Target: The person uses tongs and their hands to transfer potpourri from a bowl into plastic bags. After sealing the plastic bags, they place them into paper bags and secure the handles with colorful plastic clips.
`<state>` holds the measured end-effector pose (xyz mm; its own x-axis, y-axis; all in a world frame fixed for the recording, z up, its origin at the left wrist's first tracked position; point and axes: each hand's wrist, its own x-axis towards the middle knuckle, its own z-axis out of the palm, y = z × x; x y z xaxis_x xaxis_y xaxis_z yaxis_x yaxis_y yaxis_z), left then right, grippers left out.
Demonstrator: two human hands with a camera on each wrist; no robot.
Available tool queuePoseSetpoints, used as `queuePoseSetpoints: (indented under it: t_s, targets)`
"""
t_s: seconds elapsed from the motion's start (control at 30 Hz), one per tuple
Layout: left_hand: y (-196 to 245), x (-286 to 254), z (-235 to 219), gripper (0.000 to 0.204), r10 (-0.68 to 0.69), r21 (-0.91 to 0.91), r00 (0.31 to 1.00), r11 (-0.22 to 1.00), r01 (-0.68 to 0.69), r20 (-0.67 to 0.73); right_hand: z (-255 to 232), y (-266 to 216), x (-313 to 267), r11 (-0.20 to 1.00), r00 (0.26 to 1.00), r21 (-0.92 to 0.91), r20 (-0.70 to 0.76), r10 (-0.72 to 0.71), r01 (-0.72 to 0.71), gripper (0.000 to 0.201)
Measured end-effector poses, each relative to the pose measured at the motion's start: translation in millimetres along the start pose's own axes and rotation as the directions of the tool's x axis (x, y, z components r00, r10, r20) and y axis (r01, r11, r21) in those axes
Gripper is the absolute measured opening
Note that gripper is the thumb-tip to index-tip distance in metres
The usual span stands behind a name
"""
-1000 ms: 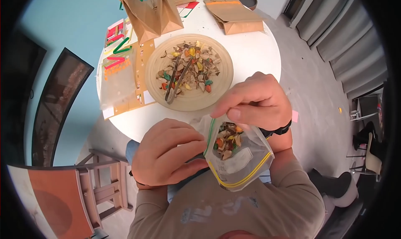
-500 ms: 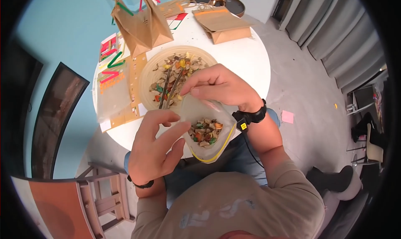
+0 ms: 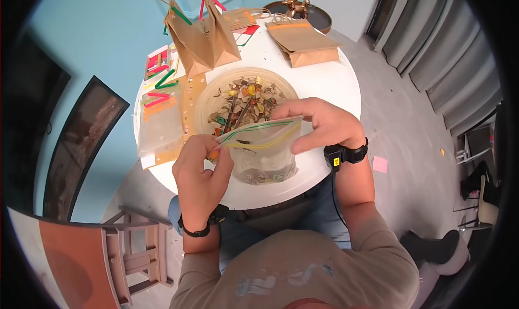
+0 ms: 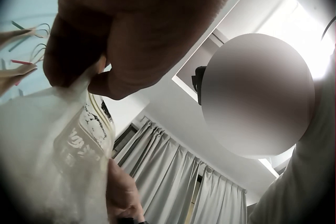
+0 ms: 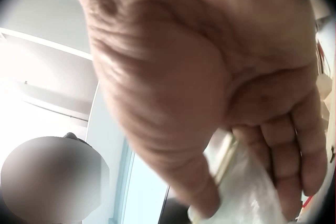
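Observation:
A clear zip bag [image 3: 267,155] with a green and a yellow strip along its mouth hangs between both hands, at the near edge of the table. Dried petals and leaves [image 3: 265,176] show low inside it. My left hand [image 3: 203,171] pinches the bag's left top corner between thumb and fingers. At the right top corner, my right hand [image 3: 330,126] has its thumb in front and its fingers behind, and the right wrist view shows the bag [image 5: 247,192] between them. Behind the bag, metal tongs [image 3: 230,112] lie on potpourri [image 3: 262,98] in a round plate [image 3: 203,106].
Two upright brown paper bags [image 3: 189,52] stand at the back left, and a folded paper bag [image 3: 305,41] lies at the back right. Clear packets [image 3: 161,125] and bent green and pink strips [image 3: 165,82] cover the table's left side.
The bag has swung from a wide-open view into its contents to hanging upright with its mouth drawn out flat. The hands have moved farther apart over the table edge.

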<state>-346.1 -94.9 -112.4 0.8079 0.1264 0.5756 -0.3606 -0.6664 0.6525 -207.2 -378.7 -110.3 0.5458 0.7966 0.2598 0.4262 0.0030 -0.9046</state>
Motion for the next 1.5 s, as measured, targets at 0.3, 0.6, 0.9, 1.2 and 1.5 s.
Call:
queuePoseSetpoints:
  t_s: [0.3,0.6,0.9,1.2,1.5]
  targets:
    - [4.4,-9.3,-17.4,0.016,-0.058,-0.222,0.995,0.972,0.076,0.086,0.7,-6.8,3.6,0.988,0.985,-0.082,-0.126,0.117,-0.128,0.016]
    - [-47.5,16.8,5.2,0.035,-0.173,-0.315,0.957,0.917,0.243,0.233,10.8,15.3,17.1,0.984,0.968,-0.105,-0.221,0.115,-0.141,0.015]
    - [-46.2,17.5,14.9,0.035,-0.273,-0.412,0.930,0.839,0.356,0.246,10.3,13.9,19.2,0.973,0.950,-0.061,-0.238,0.202,-0.222,0.014]
    - [-44.2,16.5,16.7,0.033,-0.283,-0.432,0.925,0.822,0.370,0.254,14.8,15.6,20.6,0.978,0.930,-0.009,-0.313,0.193,-0.207,0.016]
    - [-40.3,16.3,19.9,0.028,-0.289,-0.429,0.926,0.824,0.369,0.242,14.9,6.9,19.6,0.966,0.933,-0.152,-0.327,0.151,-0.210,0.017]
